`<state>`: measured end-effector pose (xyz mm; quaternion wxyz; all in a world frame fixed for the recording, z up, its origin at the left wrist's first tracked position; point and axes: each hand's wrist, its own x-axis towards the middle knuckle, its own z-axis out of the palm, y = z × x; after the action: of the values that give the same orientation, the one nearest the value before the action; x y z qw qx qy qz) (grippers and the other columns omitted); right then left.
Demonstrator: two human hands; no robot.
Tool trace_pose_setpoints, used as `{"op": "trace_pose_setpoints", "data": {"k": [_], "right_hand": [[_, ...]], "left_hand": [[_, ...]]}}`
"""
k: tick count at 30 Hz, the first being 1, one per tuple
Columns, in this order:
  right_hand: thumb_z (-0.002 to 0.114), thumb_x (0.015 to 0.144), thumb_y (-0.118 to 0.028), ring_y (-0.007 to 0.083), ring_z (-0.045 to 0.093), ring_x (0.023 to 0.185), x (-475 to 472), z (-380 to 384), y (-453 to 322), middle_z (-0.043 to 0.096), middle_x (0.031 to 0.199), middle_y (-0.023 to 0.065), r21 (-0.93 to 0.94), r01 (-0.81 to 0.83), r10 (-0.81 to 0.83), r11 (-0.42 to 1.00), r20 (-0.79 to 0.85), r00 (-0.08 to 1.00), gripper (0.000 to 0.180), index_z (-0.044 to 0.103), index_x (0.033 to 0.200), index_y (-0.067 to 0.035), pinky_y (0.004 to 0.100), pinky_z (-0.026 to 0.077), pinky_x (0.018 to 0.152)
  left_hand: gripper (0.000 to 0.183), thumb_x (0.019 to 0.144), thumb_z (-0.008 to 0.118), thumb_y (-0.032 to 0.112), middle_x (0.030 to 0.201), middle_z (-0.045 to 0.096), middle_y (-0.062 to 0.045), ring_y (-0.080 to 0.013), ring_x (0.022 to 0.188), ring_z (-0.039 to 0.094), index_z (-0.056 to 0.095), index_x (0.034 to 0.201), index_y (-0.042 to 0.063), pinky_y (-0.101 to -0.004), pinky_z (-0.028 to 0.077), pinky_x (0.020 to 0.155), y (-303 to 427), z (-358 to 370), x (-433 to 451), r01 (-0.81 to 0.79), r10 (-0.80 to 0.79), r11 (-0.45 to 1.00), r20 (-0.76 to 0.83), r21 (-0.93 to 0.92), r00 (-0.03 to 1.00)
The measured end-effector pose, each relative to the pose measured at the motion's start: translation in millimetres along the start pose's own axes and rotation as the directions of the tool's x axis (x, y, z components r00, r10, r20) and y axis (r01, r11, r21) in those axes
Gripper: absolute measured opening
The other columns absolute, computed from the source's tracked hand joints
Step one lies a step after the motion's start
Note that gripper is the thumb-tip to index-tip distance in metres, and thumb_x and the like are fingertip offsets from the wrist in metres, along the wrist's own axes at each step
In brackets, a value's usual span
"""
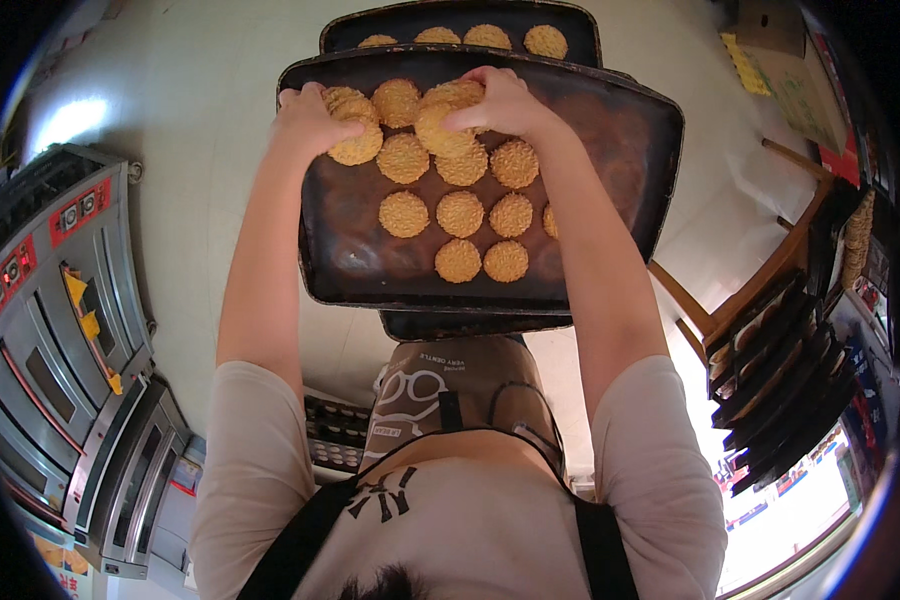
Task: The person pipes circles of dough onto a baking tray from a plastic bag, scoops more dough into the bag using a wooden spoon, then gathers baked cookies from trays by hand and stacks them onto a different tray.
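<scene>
A dark metal baking tray (615,172) lies before me, bearing round golden cookies (460,214) with a rough, seed-like coating. At its far left, my left hand (307,120) grips a small row of overlapping cookies (355,141), thumb on the near one. My right hand (506,105) is closed around another overlapping group of cookies (446,127) near the far middle. Several single cookies sit flat between and below the hands. One cookie (550,221) is partly hidden by my right forearm. Both hands' fingertips are partly hidden behind the cookies.
Another tray (577,22) with cookies shows beyond the first, and a tray edge (472,325) shows beneath it. Deck ovens (52,315) stand at left. On the right are a wooden rack (765,262), stacked dark trays (780,375) and a cardboard box (795,90).
</scene>
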<state>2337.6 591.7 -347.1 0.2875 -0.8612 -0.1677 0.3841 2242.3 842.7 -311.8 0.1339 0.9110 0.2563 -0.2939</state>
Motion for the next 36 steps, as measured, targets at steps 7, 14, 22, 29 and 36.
{"op": "trace_pose_setpoints", "data": {"k": [7, 14, 22, 29, 36], "right_hand": [[0.083, 0.055, -0.031, 0.0348, 0.051, 0.116, -61, 39, -23, 0.043, 0.128, 0.0204, 0.032, 0.189, -0.178, 0.981, -0.221, 0.959, 0.086, 0.043, 0.127, -0.005, 0.0392, 0.044, 0.099], [0.085, 0.056, -0.020, 0.0312, 0.051, 0.118, -125, 27, 25, 0.048, 0.128, 0.0199, 0.557, 0.097, 0.130, 0.825, -0.354, 0.926, 0.103, 0.028, 0.140, -0.004, 0.0361, 0.042, 0.101], [0.085, 0.053, -0.042, 0.0360, 0.037, 0.130, -158, 3, 117, 0.042, 0.135, 0.0212, 0.329, -0.171, 0.251, 0.929, -0.218, 0.943, 0.106, 0.038, 0.138, 0.002, 0.0415, 0.032, 0.109], [0.084, 0.051, -0.042, 0.0387, 0.033, 0.130, -163, 7, 105, 0.029, 0.139, 0.0236, 0.147, -0.255, 0.284, 0.956, -0.225, 0.932, 0.110, 0.036, 0.137, 0.005, 0.0400, 0.031, 0.110], [0.086, 0.053, -0.031, 0.0409, 0.040, 0.123, -175, 39, 65, 0.028, 0.134, 0.0237, 0.104, -0.058, 0.099, 0.993, -0.449, 0.888, 0.096, 0.036, 0.128, 0.001, 0.0463, 0.041, 0.101]], "left_hand": [[0.066, 0.065, 0.080, 0.028, 0.125, 0.056, -0.019, -0.0339, 0.110, 0.058, 0.053, 0.120, 0.005, -0.0397, 0.049, 0.090, 4, 22, -41, -0.279, 0.235, 0.879, -0.159, -0.386, 0.959], [0.070, 0.068, 0.082, 0.023, 0.118, 0.062, -0.016, -0.0236, 0.108, 0.061, 0.052, 0.127, -0.002, -0.0324, 0.048, 0.093, 10, 50, -18, -0.244, 0.246, 0.576, -0.119, -0.780, 0.962], [0.097, 0.055, 0.084, 0.047, 0.136, 0.044, -0.021, -0.0316, 0.125, 0.046, 0.049, 0.131, -0.002, -0.0374, 0.042, 0.102, 36, 50, 8, -0.119, 0.105, 0.834, -0.057, -0.538, 0.993], [0.091, 0.056, 0.085, 0.038, 0.128, 0.052, -0.023, -0.0329, 0.114, 0.056, 0.045, 0.129, 0.000, -0.0360, 0.048, 0.094, 56, 57, -10, -0.242, 0.185, 0.927, -0.212, -0.286, 0.960], [0.076, 0.063, 0.082, 0.030, 0.112, 0.062, -0.019, -0.0338, 0.102, 0.062, 0.046, 0.122, 0.000, -0.0386, 0.048, 0.091, 68, 68, -66, -0.374, 0.171, 0.762, -0.393, -0.529, 0.904]]}}
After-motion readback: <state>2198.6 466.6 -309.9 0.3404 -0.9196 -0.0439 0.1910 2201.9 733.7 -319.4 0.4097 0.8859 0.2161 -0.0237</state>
